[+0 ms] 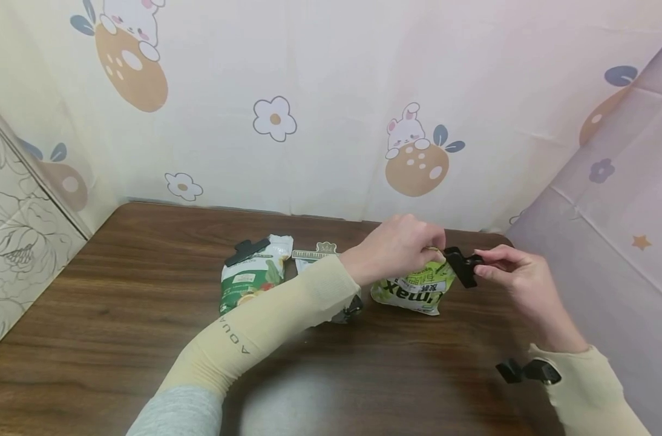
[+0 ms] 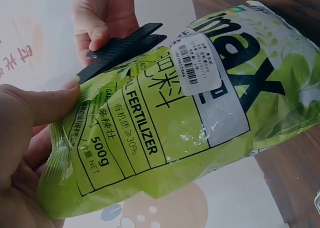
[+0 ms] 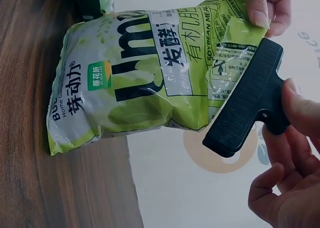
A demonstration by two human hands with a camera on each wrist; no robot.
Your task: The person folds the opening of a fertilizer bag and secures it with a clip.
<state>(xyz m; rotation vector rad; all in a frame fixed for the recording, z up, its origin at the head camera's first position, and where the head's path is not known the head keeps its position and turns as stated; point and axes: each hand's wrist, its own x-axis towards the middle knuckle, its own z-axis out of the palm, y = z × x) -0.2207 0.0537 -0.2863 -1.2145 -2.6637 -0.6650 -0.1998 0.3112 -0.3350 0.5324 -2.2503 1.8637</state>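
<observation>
A green-and-white fertilizer bag (image 1: 412, 292) stands on the table in the head view, its front lettering filling much of the left wrist view. My left hand (image 1: 400, 247) pinches the top edge of this bag (image 3: 145, 72). Facing it from the right, my right hand (image 1: 518, 277) grips the handles of a black bag clip (image 1: 463, 266) between thumb and fingers. Across the bag's folded top lies the clip's long bar (image 3: 245, 100). The clip's jaws (image 2: 120, 52) look slightly parted at the bag's edge in the left wrist view; how far they reach over it is partly hidden.
To the left stands a green-and-white bag (image 1: 249, 281) with a black clip (image 1: 246, 249) on its top. Behind my left sleeve, a partly hidden package bears a gold crown-topped clip (image 1: 316, 252). A patterned curtain (image 1: 331, 157) hangs behind the wooden table (image 1: 146, 339).
</observation>
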